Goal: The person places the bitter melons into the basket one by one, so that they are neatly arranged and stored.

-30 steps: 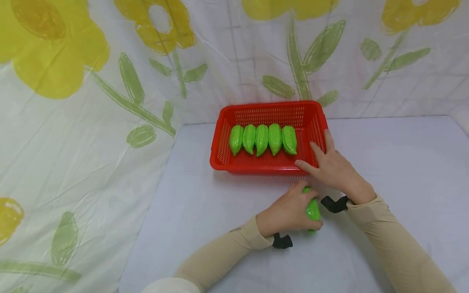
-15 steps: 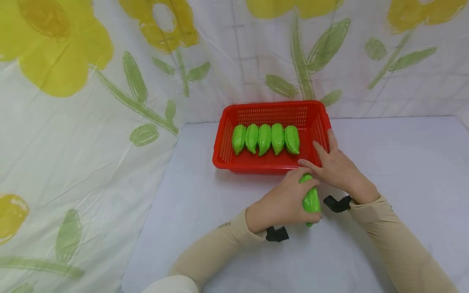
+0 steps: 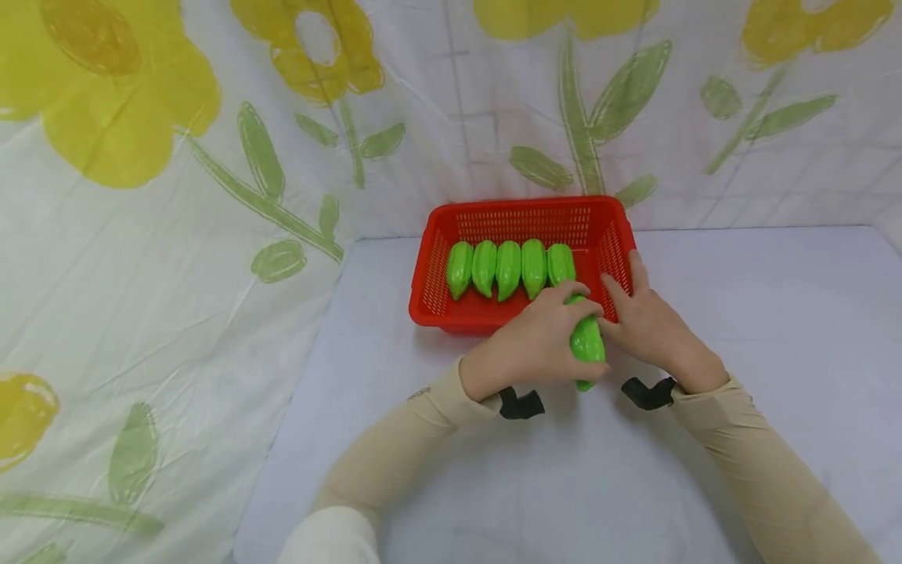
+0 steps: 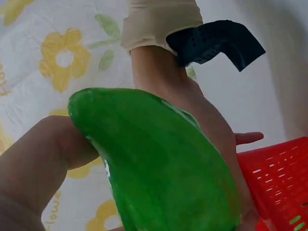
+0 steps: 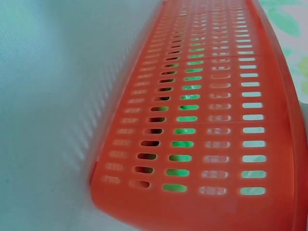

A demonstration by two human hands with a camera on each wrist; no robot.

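Observation:
In the head view my left hand (image 3: 528,345) grips a glossy green ridged fruit (image 3: 586,341) that resembles a star fruit. Fingers lie at its far end and the thumb at its near end, above the red basket's front rim. Close up in the left wrist view, the fruit (image 4: 159,163) shows a tapered, curved end. My right hand (image 3: 651,329) holds the red plastic basket (image 3: 465,319) at its front right corner, one finger inside the wall and another outside. Several matching green fruits (image 3: 509,270) lie side by side in the basket; the rightmost is partly hidden by my left hand.
The basket stands at the back of a white table (image 3: 775,313), near a flower-printed curtain (image 3: 437,117). In the right wrist view, its slotted wall (image 5: 192,120) fills most of the frame. Each wrist carries a black mount, such as the left one (image 3: 521,403).
My left hand has lifted the green fruit from the table and carried it away from me, up to the basket's front rim. The right hand stays at the basket's corner.

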